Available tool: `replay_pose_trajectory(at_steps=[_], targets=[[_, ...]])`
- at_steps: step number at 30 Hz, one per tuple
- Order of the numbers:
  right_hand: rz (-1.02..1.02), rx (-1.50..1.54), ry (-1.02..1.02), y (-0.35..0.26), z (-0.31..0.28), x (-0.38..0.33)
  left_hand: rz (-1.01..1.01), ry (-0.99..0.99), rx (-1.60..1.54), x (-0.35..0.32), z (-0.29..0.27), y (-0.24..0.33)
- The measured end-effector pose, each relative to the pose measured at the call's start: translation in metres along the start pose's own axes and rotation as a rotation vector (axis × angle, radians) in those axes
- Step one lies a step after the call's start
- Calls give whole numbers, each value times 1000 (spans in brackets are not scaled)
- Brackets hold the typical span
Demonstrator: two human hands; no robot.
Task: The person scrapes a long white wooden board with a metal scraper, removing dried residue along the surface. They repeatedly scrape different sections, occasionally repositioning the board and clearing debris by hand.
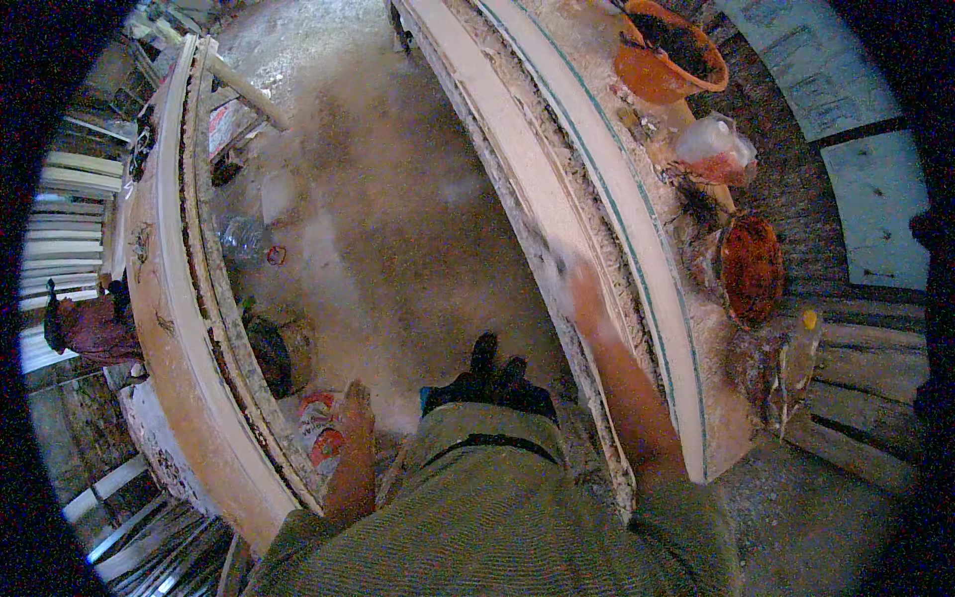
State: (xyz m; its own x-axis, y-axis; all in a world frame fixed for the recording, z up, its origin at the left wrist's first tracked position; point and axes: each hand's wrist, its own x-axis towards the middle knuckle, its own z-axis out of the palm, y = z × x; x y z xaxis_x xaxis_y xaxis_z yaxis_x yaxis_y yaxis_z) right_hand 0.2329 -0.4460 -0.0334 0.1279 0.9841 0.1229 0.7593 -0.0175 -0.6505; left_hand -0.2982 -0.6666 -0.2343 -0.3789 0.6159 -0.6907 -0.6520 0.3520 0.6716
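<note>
My right hand (pixel 589 298) is over the near edge of a long pale bench (pixel 487 90) on my right, where a pale moulded strip runs along it. Motion smears its fingers. A small whitish and dark patch shows at the fingertips, and I cannot make out whether it is something held. At my left side hangs my left hand (pixel 357 406), seen edge-on with its fingers stretched forward and nothing visible in it. Behind it on the floor lies a red and white bag (pixel 320 436). A green line (pixel 619 219) runs along the right bench's top.
A second long bench (pixel 179 298) curves along my left. Beyond the right bench are an orange bucket (pixel 652 85), a clear plastic bag (pixel 718 144), an orange basin (pixel 751 269) and a clear bottle (pixel 799 348). A dark round container (pixel 267 353) stands below the left bench.
</note>
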Motion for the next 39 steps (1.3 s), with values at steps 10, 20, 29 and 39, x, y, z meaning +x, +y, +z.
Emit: replay_pose_trajectory(at_steps=[10, 20, 29, 39], targets=[[185, -73, -38, -35, -107, -188, -202, 255, 345, -110, -79, 18], [-78, -105, 180, -41, 23, 80, -39, 155, 290, -24, -17, 85], [29, 392, 264, -76, 110, 356, 45, -249, 145, 191, 136, 156], [239, 49, 260, -60, 80, 319, -73, -263, 540, 358, 298, 267]])
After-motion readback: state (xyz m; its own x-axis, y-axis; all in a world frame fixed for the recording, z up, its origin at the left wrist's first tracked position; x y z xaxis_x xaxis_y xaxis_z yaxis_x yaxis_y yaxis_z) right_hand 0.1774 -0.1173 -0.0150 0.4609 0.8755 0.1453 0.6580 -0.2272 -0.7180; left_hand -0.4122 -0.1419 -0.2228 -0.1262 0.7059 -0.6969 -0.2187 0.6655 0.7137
